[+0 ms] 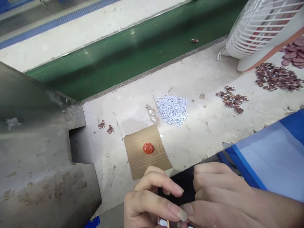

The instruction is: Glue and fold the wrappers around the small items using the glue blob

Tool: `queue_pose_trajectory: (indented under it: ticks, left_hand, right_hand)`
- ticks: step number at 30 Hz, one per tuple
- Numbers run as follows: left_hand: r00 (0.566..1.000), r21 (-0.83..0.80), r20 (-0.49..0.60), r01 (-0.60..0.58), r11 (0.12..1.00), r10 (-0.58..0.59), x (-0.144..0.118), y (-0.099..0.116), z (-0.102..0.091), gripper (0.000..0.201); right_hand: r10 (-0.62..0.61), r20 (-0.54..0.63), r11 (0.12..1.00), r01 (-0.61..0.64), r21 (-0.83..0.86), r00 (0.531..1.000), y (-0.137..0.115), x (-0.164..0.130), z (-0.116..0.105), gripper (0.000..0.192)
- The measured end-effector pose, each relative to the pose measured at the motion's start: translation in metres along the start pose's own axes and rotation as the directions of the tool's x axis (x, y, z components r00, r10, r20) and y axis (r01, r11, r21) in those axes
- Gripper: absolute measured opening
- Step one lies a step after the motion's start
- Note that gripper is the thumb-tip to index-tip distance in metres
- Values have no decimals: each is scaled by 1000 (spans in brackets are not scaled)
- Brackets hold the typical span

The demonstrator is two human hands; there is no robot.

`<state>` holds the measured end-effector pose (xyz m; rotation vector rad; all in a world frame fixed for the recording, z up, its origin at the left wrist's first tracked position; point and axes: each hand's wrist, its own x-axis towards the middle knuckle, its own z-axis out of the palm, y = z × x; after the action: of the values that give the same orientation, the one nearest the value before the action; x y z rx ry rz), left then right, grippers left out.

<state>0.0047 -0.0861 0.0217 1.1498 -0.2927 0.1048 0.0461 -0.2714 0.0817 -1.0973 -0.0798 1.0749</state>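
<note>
At the bottom edge, my left hand [152, 199] is closed around a small brown figure-like piece [178, 224] with pale blue-white and yellowish parts. My right hand [223, 196] meets it from the right, fingers curled and thumb pressed in at the same piece. Most of that piece is cut off or hidden by fingers. Just beyond my left hand lies a square of cardboard [135, 158], bearing a small red cap-like dish [148, 148] of shiny liquid. Behind it spreads a heap of tiny pale blue-white curved pieces [172, 110].
Two brown pieces [110, 129] lie left, beside a metal housing [42, 152]. Clusters of brown pieces [232, 99], a larger heap [276, 77] and reddish oval pieces [294, 53] lie right, near a white fan [263, 28]. A green conveyor belt [133, 47] runs behind.
</note>
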Motion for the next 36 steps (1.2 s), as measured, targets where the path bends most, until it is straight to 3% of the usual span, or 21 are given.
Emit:
queue_pose_trajectory:
  ticks: [3,9,14,21,28,36]
  left_hand:
    - [999,38,5,-33,999,32,3,0,-2,27]
    - [984,101,-142,-95,990,109,2,-9,-2,26]
    - [996,181,-83,27,983,-12,8,5,-1,15]
    - [994,295,-110,24,955,9,11,17,3,12]
    - [999,299,-22,51,953,-47,8,19,-6,15]
    - [995,280,-26,100,955,-96,4,22,-6,15]
  right_hand:
    - [7,-2,1000,-6,21,1000,-9,7,-2,53]
    - [10,-2,995,-10,99,1000,-25,26,-3,51]
    - [46,1,975,-45,217,999,-6,25,-4,50]
    - [-17,43,867,-7,498,999,24,17,-1,40]
    - [25,56,879,-48,474,998,21,18,-5,41]
    - [-3,75,903,-30,429,997,25,14,-8,41]
